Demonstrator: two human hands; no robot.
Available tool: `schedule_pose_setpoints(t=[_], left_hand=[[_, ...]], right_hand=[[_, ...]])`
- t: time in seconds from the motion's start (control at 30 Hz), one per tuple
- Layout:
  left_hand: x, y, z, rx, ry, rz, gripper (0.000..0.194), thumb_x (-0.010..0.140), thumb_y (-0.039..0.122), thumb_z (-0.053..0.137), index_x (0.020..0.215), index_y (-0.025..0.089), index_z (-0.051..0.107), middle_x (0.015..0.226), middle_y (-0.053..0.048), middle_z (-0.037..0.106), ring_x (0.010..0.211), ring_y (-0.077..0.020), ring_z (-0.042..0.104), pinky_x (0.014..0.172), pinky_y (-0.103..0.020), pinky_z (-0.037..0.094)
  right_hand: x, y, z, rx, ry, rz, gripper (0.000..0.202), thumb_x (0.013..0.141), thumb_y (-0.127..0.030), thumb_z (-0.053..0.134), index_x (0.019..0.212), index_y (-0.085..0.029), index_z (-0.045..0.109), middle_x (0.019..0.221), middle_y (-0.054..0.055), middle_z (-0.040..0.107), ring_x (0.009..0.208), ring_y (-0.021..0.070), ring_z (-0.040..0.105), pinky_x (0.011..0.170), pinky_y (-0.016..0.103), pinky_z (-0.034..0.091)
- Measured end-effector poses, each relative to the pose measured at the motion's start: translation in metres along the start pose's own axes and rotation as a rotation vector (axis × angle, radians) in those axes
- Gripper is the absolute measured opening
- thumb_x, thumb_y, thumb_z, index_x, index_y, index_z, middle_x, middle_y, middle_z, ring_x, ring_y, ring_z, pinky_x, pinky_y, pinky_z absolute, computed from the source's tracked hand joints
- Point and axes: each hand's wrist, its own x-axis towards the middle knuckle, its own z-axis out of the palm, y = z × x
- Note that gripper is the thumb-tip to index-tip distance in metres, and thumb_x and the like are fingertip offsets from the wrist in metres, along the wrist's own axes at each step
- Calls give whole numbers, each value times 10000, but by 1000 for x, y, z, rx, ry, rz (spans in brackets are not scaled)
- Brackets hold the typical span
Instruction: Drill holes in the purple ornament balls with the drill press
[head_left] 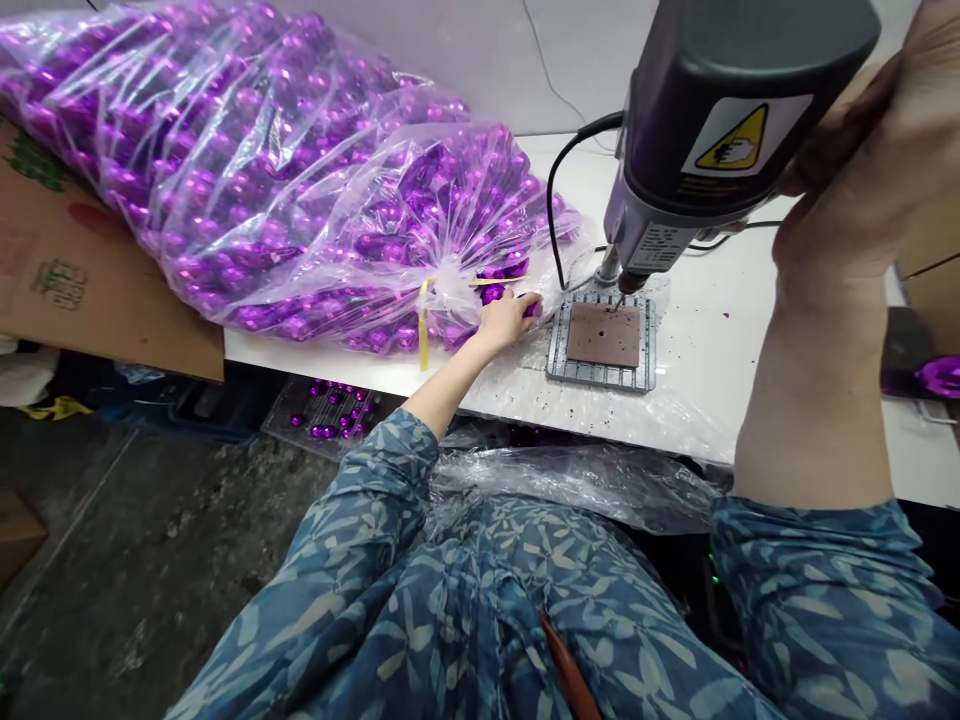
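Observation:
My left hand [505,320] reaches to the mouth of a clear plastic bag, its fingers closed on a shiny purple bauble [532,307]. The bag [450,285] bulges with many such baubles and is gathered, with a yellow tie [424,325] on it. To the right stands a small bench drill [660,200] with a black head and a warning sticker. Its bit points down at a brown board [604,335] on a slotted metal base [559,350]. My right hand [862,160] is raised beside the drill head, fingers curled and partly hidden behind it; what they grip is hidden.
Dark shavings lie around the base on the white table [705,370]. A cardboard box [97,270] stands at the left under the bag. Below the table edge, a clear tray [330,410] holds purple baubles. Plastic sheeting [570,480] drapes at my lap. A black cable [555,190] loops from the drill.

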Motion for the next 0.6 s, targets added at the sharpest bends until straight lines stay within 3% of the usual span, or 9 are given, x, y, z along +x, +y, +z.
schedule_pose_setpoints(t=[0.07,0.2,0.3,0.43,0.6], left_hand=[[4,-2,7,-65,45,-23,350,1079,277,713,1395,308,860,1376,-141,792,1154,-370,828,1075,-485,638],[17,-16,19,-399,230,67,182,1081,275,751,1178,234,899,1359,-150,773,1234,-320,801,1130,-479,657],[21,-27,16,-762,311,166,273,1148,424,717,1372,304,817,1404,-134,782,1256,-274,797,1100,-471,696],[8,-22,-1,-1062,210,151,504,1190,549,663,1650,351,612,1457,-127,773,1377,-306,791,1134,-572,708],[-29,18,-14,-1715,18,-163,360,1192,430,680,1529,303,705,1438,-81,794,1504,-282,749,1249,-501,673]], right_hand=[[-1,-3,2,39,11,-21,792,575,-969,711,620,-300,290,495,-64,229,435,82,327,436,357,202],[-2,-10,7,57,-10,-29,772,603,-940,720,619,-288,307,474,-71,247,404,71,311,418,344,168],[-3,-12,8,61,-19,-34,753,615,-921,731,598,-292,318,463,-62,297,391,82,336,408,357,177],[-4,-12,7,85,11,-43,756,622,-892,765,578,-292,307,458,-61,287,385,80,339,400,359,163],[-6,-13,4,94,-22,-1,757,666,-860,782,600,-263,320,485,-70,333,414,65,384,407,308,196]])
